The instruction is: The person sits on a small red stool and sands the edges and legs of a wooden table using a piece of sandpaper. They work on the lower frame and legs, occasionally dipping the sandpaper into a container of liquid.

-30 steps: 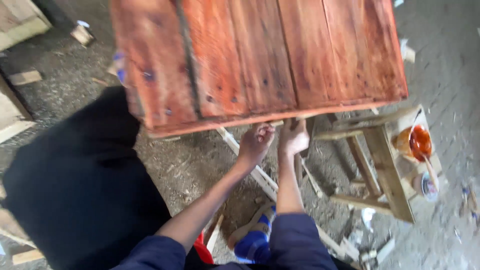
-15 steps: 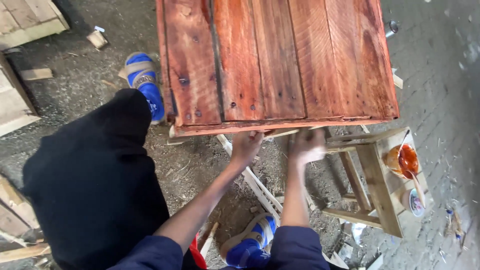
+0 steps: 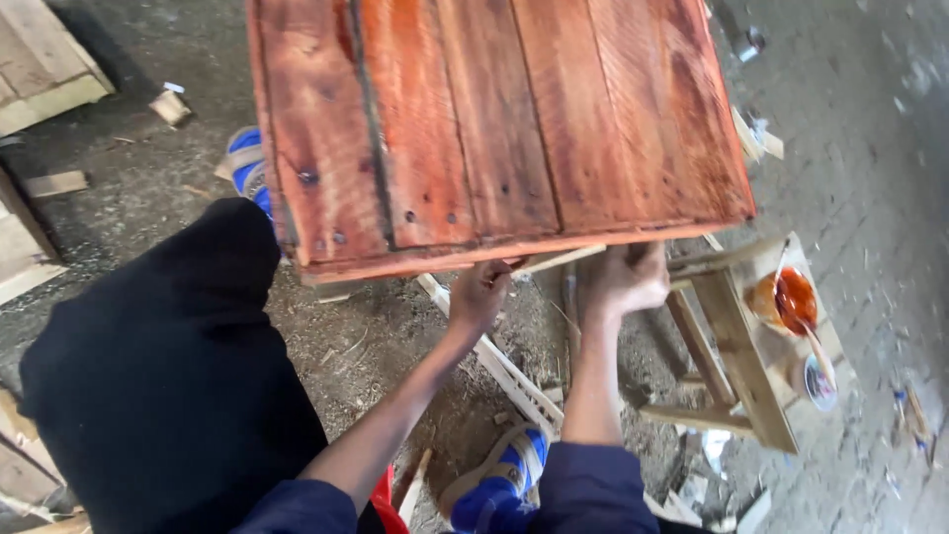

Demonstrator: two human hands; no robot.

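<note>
- Reddish-stained wood fills the upper view: a table top of several planks, whose near edge is met from below by both hands
- Left hand is curled under the near edge, fingers bent and pressed against the underside beside a pale wooden strip; whether anything is gripped cannot be told, since the fingertips are hidden by the edge
- Right hand is closed round something under the same edge, just right of the strip; it seems to be a frame piece or the strip's end, but the exact thing held is hidden
- Both forearms reach out from dark blue sleeves, with the hands near each other yet apart
- Step judged to be in hand: the pale strip is being fitted or steadied beneath the stained top, with the top itself resting on its frame in front of the person
- Next move, as a judgement: firm upward pressure and alignment along the edge would be called for, with the strip kept flush
- A bare wooden stool stands to the right, carrying a tub of orange stain with a stick in it and a small tin
- Blue sandals and a dark-trousered knee are seen on the littered floor
</note>
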